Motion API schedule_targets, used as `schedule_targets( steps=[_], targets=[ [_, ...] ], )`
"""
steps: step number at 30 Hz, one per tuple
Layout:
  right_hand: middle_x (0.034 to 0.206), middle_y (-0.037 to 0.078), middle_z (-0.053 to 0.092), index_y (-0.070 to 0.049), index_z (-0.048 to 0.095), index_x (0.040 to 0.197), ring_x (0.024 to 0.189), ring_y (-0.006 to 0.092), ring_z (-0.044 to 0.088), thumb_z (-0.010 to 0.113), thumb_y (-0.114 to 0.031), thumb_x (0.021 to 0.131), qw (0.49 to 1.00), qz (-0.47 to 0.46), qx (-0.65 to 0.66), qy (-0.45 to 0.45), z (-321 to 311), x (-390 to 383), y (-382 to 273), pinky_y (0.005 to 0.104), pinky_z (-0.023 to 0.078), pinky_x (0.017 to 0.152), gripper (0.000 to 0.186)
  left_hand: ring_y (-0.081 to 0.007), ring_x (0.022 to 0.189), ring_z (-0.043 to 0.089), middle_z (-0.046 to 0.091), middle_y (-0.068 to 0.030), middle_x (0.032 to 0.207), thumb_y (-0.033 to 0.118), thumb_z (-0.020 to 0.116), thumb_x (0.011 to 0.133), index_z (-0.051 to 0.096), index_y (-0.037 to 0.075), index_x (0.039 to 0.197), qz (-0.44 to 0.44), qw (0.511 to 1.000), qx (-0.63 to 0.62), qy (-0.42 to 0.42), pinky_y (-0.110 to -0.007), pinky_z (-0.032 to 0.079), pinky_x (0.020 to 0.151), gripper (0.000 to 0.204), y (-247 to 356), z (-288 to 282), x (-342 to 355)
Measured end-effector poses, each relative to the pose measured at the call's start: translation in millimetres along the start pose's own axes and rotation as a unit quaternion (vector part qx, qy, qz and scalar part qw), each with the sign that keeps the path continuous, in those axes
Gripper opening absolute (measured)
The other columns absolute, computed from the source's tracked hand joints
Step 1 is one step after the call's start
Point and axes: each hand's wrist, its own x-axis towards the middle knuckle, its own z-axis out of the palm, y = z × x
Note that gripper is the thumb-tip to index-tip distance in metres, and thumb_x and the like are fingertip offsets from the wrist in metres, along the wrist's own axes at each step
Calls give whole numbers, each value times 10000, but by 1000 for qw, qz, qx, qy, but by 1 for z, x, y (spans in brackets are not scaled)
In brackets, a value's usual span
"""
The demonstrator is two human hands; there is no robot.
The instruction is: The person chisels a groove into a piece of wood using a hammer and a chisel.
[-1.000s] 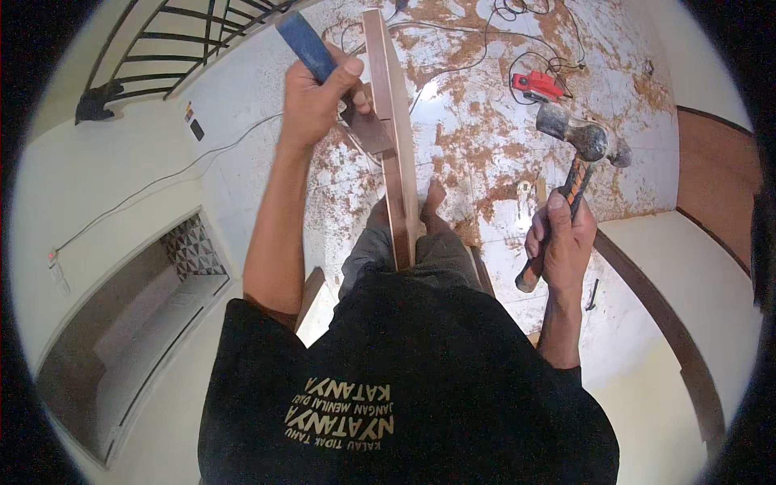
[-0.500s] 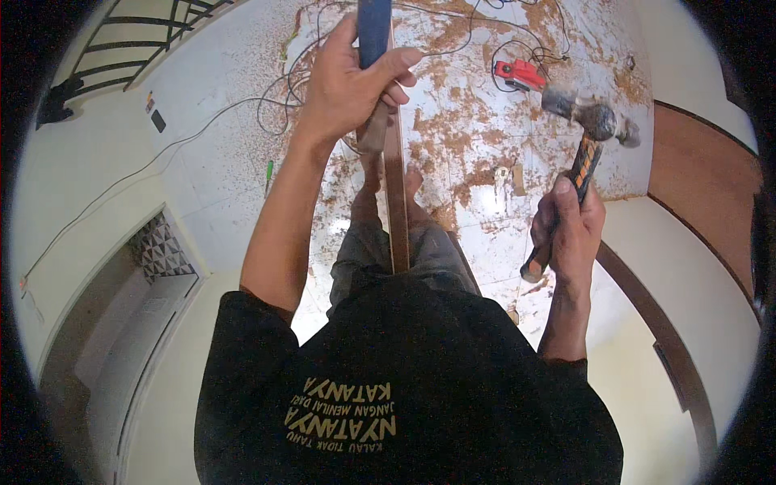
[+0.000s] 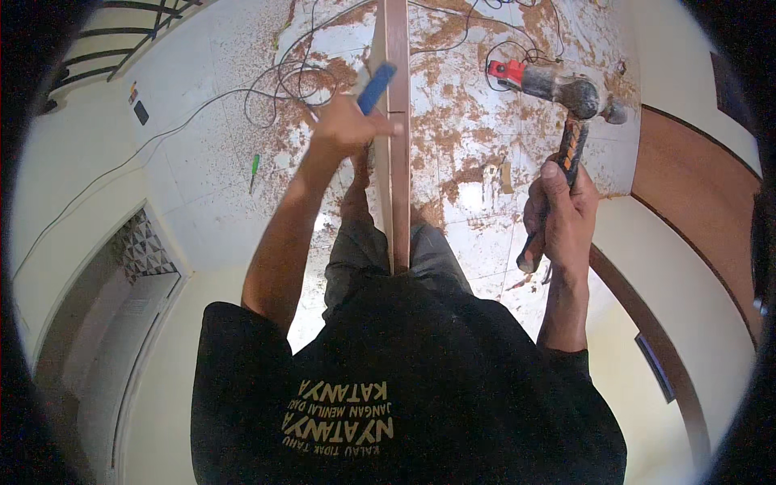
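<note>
A long wooden door or board [image 3: 398, 186] stands edge-up between my legs, its narrow brown edge running away from me. Smeared by motion, my left hand [image 3: 347, 128] is closed around a blue-handled chisel [image 3: 377, 87] at the board's left side. The chisel's handle tilts up to the right, and its blade is hidden. A finger or thumb of that hand reaches across the board's edge. Off to the right, my right hand [image 3: 566, 214] grips a hammer [image 3: 584, 99] by its black and orange handle. The worn metal head is raised, well apart from the chisel.
A red power tool [image 3: 505, 73] lies on the far floor, partly behind the hammer head. Cords [image 3: 279, 93] loop across white tiles strewn with wood shavings [image 3: 461, 121]. A green-handled screwdriver [image 3: 255, 171] and a phone [image 3: 141, 111] lie at left. A dark metal railing [image 3: 137, 32] stands far left.
My left hand has come nearer to me with the chisel, whose handle has swung from upright to tilted. More of the board's far edge shows. The hammer stays raised, shifted slightly left.
</note>
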Motion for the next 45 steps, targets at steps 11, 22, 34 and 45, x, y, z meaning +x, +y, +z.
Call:
schedule_targets(
  steps=[11,22,34,45],
  targets=[
    [585,-28,400,-95,480,881,438,69,383,594,-293,968,999,29,-26,9,11,-4,-1,233,330,378,244,-192,547,607,624,-97,587,228,834,683,652,11,647,-17,994,-100,31,-374,458,538,286,-33,29,6],
    [578,-32,394,-99,480,879,429,65,373,595,-277,968,999,34,-6,21,3,-8,9,234,328,375,230,-301,462,574,554,-134,507,316,722,781,592,16,619,236,963,88,96,-412,433,477,365,-45,17,-17],
    [574,-38,396,-92,486,881,431,64,373,601,-288,963,1000,2,-2,23,3,8,-1,226,317,380,241,-151,601,499,552,-22,713,355,535,989,551,41,934,181,908,-359,119,-298,451,598,319,38,-75,-8],
    [611,-29,422,-83,505,905,464,63,388,624,-287,953,998,-38,-44,7,3,29,-28,233,339,408,241,-63,509,432,464,34,634,375,555,983,540,70,861,126,894,-406,141,-232,368,473,329,108,-23,36]
  ],
)
